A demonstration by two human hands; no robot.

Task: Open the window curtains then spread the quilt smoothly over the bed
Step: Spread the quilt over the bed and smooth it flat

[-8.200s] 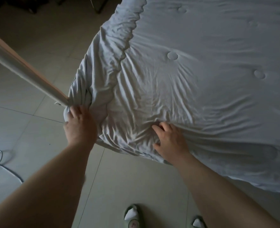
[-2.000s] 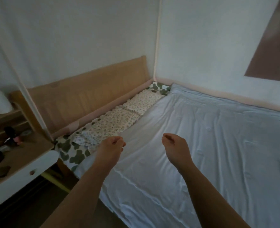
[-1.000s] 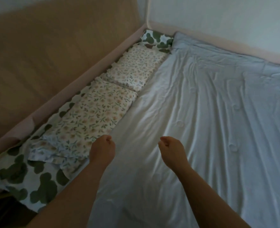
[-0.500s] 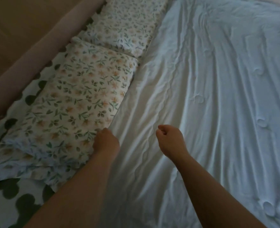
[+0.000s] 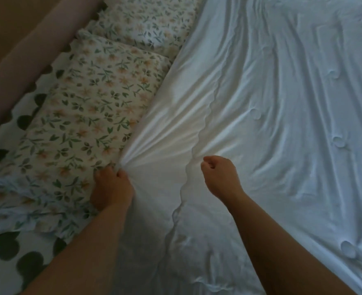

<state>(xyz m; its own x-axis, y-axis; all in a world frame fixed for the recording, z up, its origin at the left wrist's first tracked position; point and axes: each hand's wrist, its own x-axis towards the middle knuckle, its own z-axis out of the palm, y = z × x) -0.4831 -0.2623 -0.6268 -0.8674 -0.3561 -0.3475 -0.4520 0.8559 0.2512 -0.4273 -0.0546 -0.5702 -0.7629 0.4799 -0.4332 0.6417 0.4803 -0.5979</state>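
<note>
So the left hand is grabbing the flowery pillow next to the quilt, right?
Not quite. The left hand grips the white quilt, next to the flowery pillow. The head view shows quilt folds bunching into its fingers.

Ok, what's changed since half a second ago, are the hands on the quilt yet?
The left hand has dropped and now grips the quilt edge beside the near pillow; creases fan out from its fingers. The right hand stays a fist by the scalloped seam; whether it pinches cloth is unclear. The pillow lies as before.
</note>
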